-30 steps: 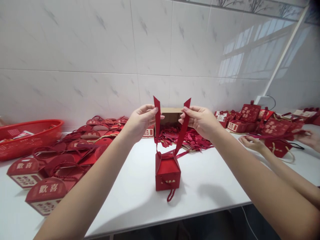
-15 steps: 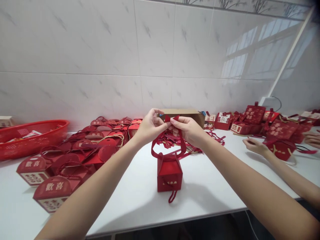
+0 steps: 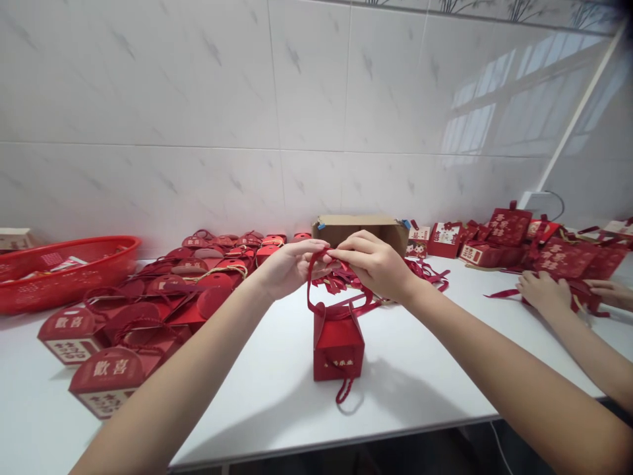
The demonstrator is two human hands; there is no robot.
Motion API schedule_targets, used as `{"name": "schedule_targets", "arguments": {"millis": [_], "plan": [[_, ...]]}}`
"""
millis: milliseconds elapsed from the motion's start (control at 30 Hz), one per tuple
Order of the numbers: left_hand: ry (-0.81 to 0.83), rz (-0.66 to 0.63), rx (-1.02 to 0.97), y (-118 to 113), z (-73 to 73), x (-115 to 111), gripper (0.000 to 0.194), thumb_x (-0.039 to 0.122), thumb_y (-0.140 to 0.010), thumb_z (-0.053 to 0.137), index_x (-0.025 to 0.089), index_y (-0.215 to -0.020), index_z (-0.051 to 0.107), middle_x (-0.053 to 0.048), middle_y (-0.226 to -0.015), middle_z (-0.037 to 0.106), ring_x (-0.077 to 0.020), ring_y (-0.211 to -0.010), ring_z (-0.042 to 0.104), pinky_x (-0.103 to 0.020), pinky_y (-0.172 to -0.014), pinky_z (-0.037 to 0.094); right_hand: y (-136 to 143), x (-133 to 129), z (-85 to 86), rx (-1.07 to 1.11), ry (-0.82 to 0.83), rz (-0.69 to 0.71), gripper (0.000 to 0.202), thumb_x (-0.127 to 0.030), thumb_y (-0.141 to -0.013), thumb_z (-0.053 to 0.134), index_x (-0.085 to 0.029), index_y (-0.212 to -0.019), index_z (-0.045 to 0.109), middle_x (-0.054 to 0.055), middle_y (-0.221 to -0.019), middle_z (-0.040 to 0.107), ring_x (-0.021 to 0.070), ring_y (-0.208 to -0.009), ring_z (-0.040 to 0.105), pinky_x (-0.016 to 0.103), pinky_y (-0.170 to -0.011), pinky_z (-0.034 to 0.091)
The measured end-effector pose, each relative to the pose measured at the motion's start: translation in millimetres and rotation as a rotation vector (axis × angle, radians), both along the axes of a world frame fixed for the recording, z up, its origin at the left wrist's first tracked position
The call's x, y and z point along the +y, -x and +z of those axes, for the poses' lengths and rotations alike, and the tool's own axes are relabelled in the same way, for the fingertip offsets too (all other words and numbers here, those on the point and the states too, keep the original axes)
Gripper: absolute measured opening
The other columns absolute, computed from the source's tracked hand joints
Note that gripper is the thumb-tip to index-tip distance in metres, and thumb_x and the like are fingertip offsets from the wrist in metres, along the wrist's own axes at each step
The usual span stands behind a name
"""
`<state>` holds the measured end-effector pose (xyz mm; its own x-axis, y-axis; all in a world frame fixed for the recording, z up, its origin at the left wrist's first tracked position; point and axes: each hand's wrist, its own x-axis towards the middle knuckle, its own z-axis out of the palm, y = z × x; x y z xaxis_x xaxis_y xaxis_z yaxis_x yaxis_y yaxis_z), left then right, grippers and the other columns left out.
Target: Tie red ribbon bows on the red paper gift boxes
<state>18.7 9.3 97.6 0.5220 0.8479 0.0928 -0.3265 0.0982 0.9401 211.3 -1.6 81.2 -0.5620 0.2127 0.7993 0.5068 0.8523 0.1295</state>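
Note:
A small red gift box (image 3: pixel 339 351) stands on the white table before me, gold lettering on its front and a twisted red cord loop (image 3: pixel 344 390) hanging at its lower edge. From its top rises a red ribbon (image 3: pixel 310 285), forming a loop. Above the box, my left hand (image 3: pixel 299 265) pinches the ribbon near its upper end. My right hand (image 3: pixel 372 262) grips the ribbon from the other side, its fingertips meeting those of the left. The fingers partly hide the ribbon's ends.
Many red boxes (image 3: pixel 106 373) crowd the left, beside a red plastic basket (image 3: pixel 106 254). Behind my hands are a cardboard box (image 3: pixel 363 221) and loose ribbons (image 3: pixel 430 272). At right, a co-worker's hands (image 3: pixel 544 290) handle a red box among other boxes (image 3: pixel 512 227).
My fingers have shifted on the ribbon; the pointed ends that stuck up are now hidden, and my right hand has turned over more. The co-worker's hand has moved onto a red box.

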Motion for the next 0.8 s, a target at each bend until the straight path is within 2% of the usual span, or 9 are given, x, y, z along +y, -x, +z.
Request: {"name": "schedule_targets", "arguments": {"millis": [100, 167, 233, 367, 433, 500, 600, 700, 800], "plan": [[-0.094, 0.028, 0.047, -1, -2.2, 0, 0.01, 0.018, -0.074, 0.06, 0.013, -0.081, 0.066, -0.006, -0.074, 0.067, -0.0146, -0.077, 0.063, -0.029, -0.081, 0.05, 0, 1, -1.1, -0.004, 0.014, -0.039, 0.031, -0.016, -0.089, 0.041, -0.022, -0.104, 0.067, 0.008, -0.092, 0.067, 0.0204, -0.088, 0.053, 0.038, -0.078, 0.05], [-0.217, 0.109, 0.084, -2, -4.7, -2, 0.013, 0.021, -0.074, 0.061, 0.013, -0.084, 0.065, -0.007, -0.077, 0.067, -0.016, -0.079, 0.064, -0.029, -0.08, 0.05, 1, 1, -5.4, 0.059, 0.043, -0.021, 0.031, -0.016, -0.088, 0.042, -0.023, -0.107, 0.066, 0.007, -0.095, 0.067, 0.02, -0.09, 0.054, 0.038, -0.08, 0.05], [-0.455, 0.272, 0.161, -5, -8.9, -6, 0.016, 0.024, -0.075, 0.061, 0.015, -0.088, 0.065, -0.007, -0.082, 0.068, -0.0176, -0.082, 0.064, -0.031, -0.08, 0.05, 2, 1, -11.4, 0.176, 0.092, 0.016, 0.03, -0.016, -0.087, 0.045, -0.025, -0.109, 0.064, 0.006, -0.101, 0.066, 0.0189, -0.095, 0.055, 0.037, -0.084, 0.049], [-1.089, 0.647, 0.447, -1, -19.4, -16, 0.018, 0.025, -0.079, 0.057, 0.02, -0.094, 0.065, -0.007, -0.097, 0.068, -0.0195, -0.093, 0.061, -0.034, -0.088, 0.045, 4, -10, -22.7, 0.484, 0.253, 0.039, 0.025, -0.022, -0.086, 0.052, -0.025, -0.106, 0.066, 0.006, -0.105, 0.065, 0.0173, -0.097, 0.058, 0.033, -0.086, 0.048], [-1.266, 0.759, 0.56, 9, -22.5, -20, 0.017, 0.024, -0.079, 0.056, 0.021, -0.092, 0.066, -0.006, -0.094, 0.069, -0.0192, -0.092, 0.06, -0.032, -0.089, 0.044, -1, -17, -28.2, 0.625, 0.349, 0.012, 0.022, -0.026, -0.086, 0.053, -0.023, -0.101, 0.068, 0.006, -0.102, 0.066, 0.0177, -0.095, 0.06, 0.032, -0.084, 0.048], [-1.318, 0.851, 0.654, 23, -23.6, -21, 0.015, 0.024, -0.078, 0.057, 0.022, -0.089, 0.066, -0.005, -0.085, 0.068, -0.0187, -0.084, 0.06, -0.03, -0.084, 0.044, -13, -26, -35.9, 0.718, 0.438, -0.042, 0.02, -0.031, -0.085, 0.053, -0.021, -0.092, 0.07, 0.007, -0.099, 0.066, 0.0188, -0.092, 0.061, 0.032, -0.081, 0.048], [-1.259, 0.948, 0.892, 53, -26.2, -21, 0.014, 0.028, -0.076, 0.057, 0.023, -0.086, 0.064, -0.002, -0.072, 0.064, -0.0176, -0.068, 0.057, -0.028, -0.072, 0.044, -44, -36, -54.9, 0.727, 0.545, -0.197, 0.023, -0.037, -0.082, 0.055, -0.018, -0.078, 0.069, 0.007, -0.089, 0.067, 0.0203, -0.084, 0.06, 0.032, -0.075, 0.047], [-1.141, 0.804, 1.188, 85, -39.4, -17, 0.015, 0.027, -0.075, 0.051, 0.023, -0.083, 0.063, -0.002, -0.066, 0.062, -0.0186, -0.063, 0.054, -0.027, -0.064, 0.041, -82, -45, -83.8, 0.611, 0.647, -0.431, 0.031, -0.043, -0.08, 0.054, -0.018, -0.066, 0.065, 0.004, -0.066, 0.062, 0.0199, -0.068, 0.057, 0.031, -0.063, 0.044], [-1.022, 0.594, 1.334, 113, -67.7, -10, 0.019, 0.019, -0.07, 0.046, 0.022, -0.078, 0.063, -0.006, -0.075, 0.066, -0.0235, -0.074, 0.058, -0.029, -0.066, 0.04, -117, -53, -116.3, 0.492, 0.785, -0.601, 0.037, -0.049, -0.077, 0.052, -0.018, -0.059, 0.062, 0.005, -0.062, 0.061, 0.0211, -0.065, 0.055, 0.031, -0.057, 0.041]]}}
